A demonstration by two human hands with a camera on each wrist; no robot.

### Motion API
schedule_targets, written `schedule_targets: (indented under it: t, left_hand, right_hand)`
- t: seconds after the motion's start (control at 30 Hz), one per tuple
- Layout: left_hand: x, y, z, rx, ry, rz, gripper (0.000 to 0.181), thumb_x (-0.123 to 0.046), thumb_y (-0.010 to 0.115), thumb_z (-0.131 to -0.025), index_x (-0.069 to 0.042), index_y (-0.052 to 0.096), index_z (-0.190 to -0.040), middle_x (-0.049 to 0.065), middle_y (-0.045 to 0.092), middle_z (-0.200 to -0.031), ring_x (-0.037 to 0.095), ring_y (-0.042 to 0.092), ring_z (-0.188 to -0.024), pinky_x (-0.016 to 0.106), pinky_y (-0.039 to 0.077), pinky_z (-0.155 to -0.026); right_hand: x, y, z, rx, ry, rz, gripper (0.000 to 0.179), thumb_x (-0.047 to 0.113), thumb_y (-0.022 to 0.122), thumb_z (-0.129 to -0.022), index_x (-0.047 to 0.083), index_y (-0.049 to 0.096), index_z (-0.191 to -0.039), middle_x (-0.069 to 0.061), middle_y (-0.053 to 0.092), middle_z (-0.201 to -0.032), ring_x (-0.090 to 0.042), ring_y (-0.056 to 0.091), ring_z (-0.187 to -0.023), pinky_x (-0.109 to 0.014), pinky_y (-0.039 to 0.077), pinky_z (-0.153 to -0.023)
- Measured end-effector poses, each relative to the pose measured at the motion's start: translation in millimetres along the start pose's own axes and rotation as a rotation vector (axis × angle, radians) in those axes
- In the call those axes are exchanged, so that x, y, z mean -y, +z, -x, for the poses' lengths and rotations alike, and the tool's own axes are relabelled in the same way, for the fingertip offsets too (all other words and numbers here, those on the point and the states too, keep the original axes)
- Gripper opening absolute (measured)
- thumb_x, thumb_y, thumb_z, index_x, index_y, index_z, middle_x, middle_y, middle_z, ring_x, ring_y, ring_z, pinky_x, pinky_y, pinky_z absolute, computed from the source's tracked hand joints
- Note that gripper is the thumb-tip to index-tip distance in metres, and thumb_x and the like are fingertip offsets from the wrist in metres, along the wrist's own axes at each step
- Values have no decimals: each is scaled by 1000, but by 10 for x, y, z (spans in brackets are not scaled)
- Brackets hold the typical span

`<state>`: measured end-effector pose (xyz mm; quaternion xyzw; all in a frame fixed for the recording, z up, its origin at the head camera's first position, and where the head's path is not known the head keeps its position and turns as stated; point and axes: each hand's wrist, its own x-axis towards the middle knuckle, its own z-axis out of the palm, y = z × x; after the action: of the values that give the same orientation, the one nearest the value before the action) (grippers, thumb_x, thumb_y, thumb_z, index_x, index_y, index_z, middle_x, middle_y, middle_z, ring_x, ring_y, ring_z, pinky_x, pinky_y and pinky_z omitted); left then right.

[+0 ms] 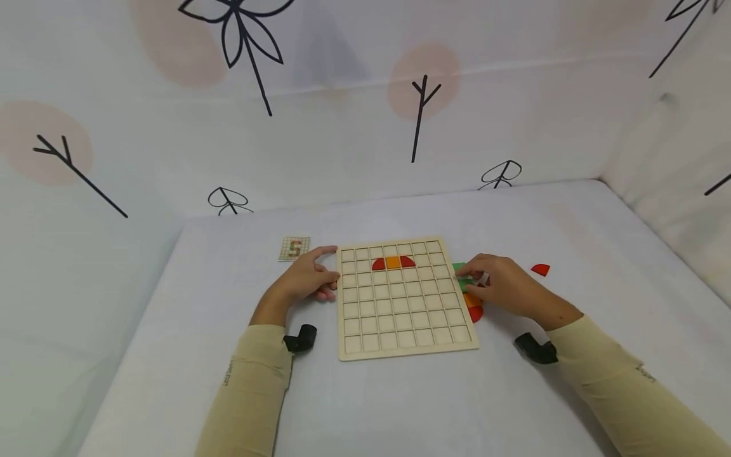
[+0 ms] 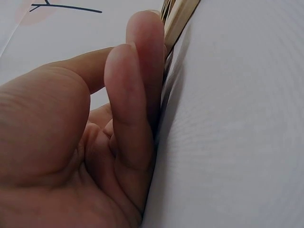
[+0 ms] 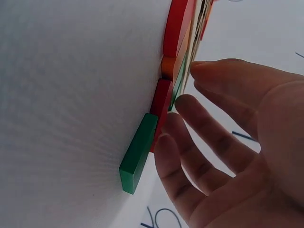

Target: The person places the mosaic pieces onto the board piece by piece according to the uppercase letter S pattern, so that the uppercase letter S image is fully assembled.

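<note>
A pale wooden grid board [image 1: 394,306] lies flat on the table, with an orange square [image 1: 393,262] between two red rounded pieces [image 1: 379,264] in its second row. At the board's left edge is my left hand [image 1: 305,277], index finger stretched to the upper corner and thumb at the side. My right hand [image 1: 502,285] hovers by the right edge, fingers loosely bent over green pieces [image 1: 459,268]. Below them are an orange piece [image 1: 472,301] and a red one [image 1: 476,313]. In the right wrist view, a green block [image 3: 137,154] lies beside a red block [image 3: 161,97], apart from the thumb.
A small pattern card [image 1: 294,248] lies beyond the left hand. One loose red piece [image 1: 540,270] sits to the right of the right hand. White cloth [image 1: 400,406] covers the table, and a printed cloth wall [image 1: 342,139] rises behind it.
</note>
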<state>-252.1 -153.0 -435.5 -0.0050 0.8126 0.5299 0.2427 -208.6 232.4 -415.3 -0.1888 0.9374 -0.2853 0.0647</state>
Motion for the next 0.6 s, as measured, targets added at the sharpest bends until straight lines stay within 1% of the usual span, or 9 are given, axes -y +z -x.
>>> schedule_targets:
  t: [0.2, 0.43, 0.6]
  left_hand:
    - [10, 3, -5, -6, 0, 2, 68, -11, 65, -97, -26, 33, -155, 8, 67, -84, 12, 66, -57, 22, 54, -53]
    - [-5, 16, 12, -10, -8, -1, 67, -11, 64, -97, -26, 33, -155, 8, 67, -83, 12, 67, -57, 22, 54, -53]
    - [-15, 14, 19, -12, -6, -3, 67, -11, 64, -97, -27, 34, -155, 8, 66, -83, 12, 66, -57, 22, 54, -53]
  right_hand:
    - [-21, 13, -3, 10, -7, 14, 25, 7, 79, -84, 7, 75, -108, -3, 64, -94, -17, 56, -83, -19, 51, -64]
    - [-49, 30, -4, 18, 16, 31, 24, 8, 80, -84, 8, 75, -108, -1, 63, -91, -17, 55, -83, -19, 51, -64]
    - [-59, 35, -9, 20, 15, 30, 24, 10, 79, -85, 9, 75, -108, -1, 63, -93, -17, 54, -84, -20, 50, -65]
